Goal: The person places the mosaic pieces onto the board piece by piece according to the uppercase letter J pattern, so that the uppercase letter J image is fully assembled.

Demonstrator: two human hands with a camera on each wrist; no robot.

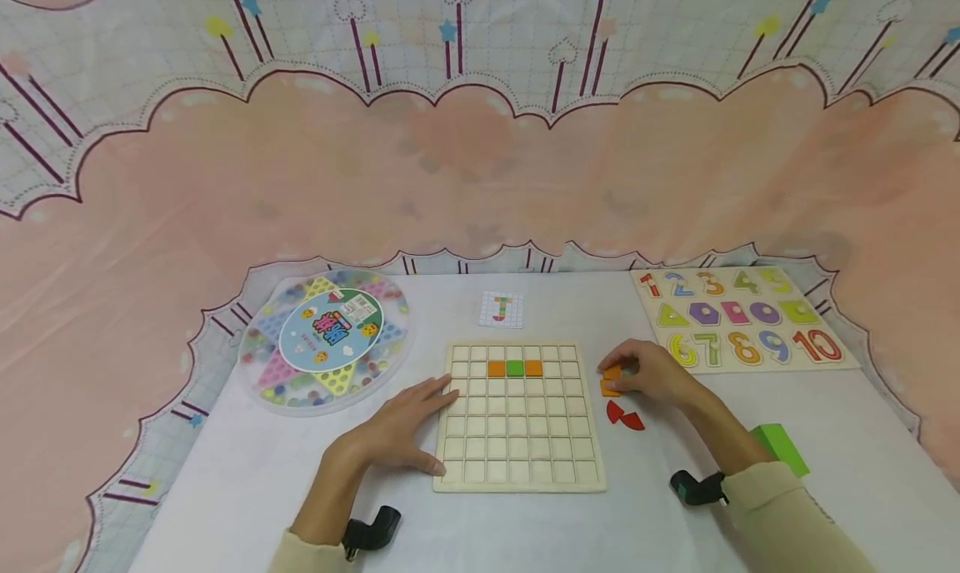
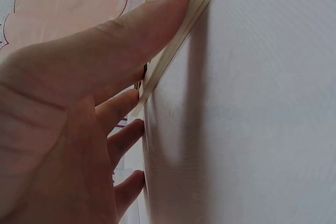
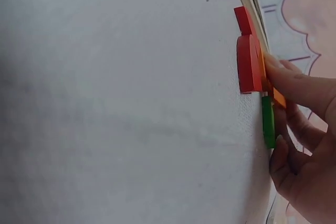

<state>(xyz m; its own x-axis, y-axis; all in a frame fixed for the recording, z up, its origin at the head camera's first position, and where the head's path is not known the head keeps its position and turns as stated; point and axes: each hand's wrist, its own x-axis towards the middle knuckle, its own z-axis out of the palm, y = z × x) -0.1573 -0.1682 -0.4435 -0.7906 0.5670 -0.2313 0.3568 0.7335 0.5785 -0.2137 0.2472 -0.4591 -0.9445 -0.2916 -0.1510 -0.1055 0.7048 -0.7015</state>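
Observation:
A pale wooden grid board (image 1: 517, 448) lies flat, its second row bearing an orange square (image 1: 497, 369), a green square (image 1: 514, 368) and another orange square (image 1: 532, 368). My left hand (image 1: 401, 427) rests against the board's left edge, thumb and fingers spread. To the right of the board, my right hand (image 1: 652, 375) pinches an orange block (image 3: 279, 98) between thumb and fingers. Another orange block (image 1: 609, 388) lies just below it. Two red curved blocks (image 1: 632, 421) sit nearer the front. Beside the fingers, a green block (image 3: 268, 121) shows in the right wrist view.
A small pattern card (image 1: 501, 309) lies behind the board. At the left is a round clear case of colored beads (image 1: 330, 340); at the back right, a number-and-shape puzzle board (image 1: 742, 315). A larger green block (image 1: 783, 448) lies by the right forearm.

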